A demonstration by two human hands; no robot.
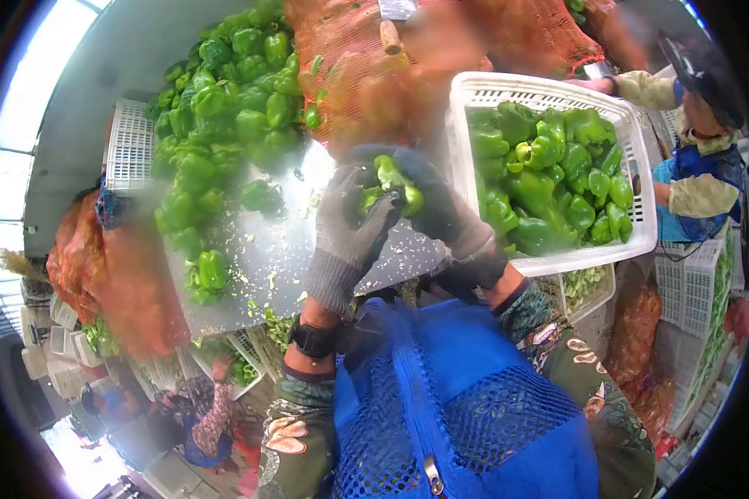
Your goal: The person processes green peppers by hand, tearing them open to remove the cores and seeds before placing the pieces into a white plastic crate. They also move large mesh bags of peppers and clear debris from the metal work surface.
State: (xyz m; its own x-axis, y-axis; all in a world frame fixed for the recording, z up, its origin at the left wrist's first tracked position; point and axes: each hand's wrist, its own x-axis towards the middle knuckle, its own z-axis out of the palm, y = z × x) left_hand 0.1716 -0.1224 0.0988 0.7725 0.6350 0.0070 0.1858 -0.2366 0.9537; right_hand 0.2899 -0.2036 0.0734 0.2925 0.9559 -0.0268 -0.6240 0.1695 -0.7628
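A green bell pepper [401,185] is held between my two gloved hands, above the near part of a metal table [308,270]. My left hand [349,220], in a grey glove with a dark watch above the cuff, is closed on its left side. From the right, my right hand [443,206] in a darker glove wraps round the same pepper. The fingers cover part of the pepper, and I cannot make out whether a tool is among them. Small pale seeds and green scraps lie scattered on the metal beneath.
A heap of green peppers [225,108] covers the table's far left. At the right stands a white crate [549,264] of peppers. Red mesh sacks [349,83] lie at the back, with a wooden handle [389,37] on one. A co-worker [707,166] is beside the crate.
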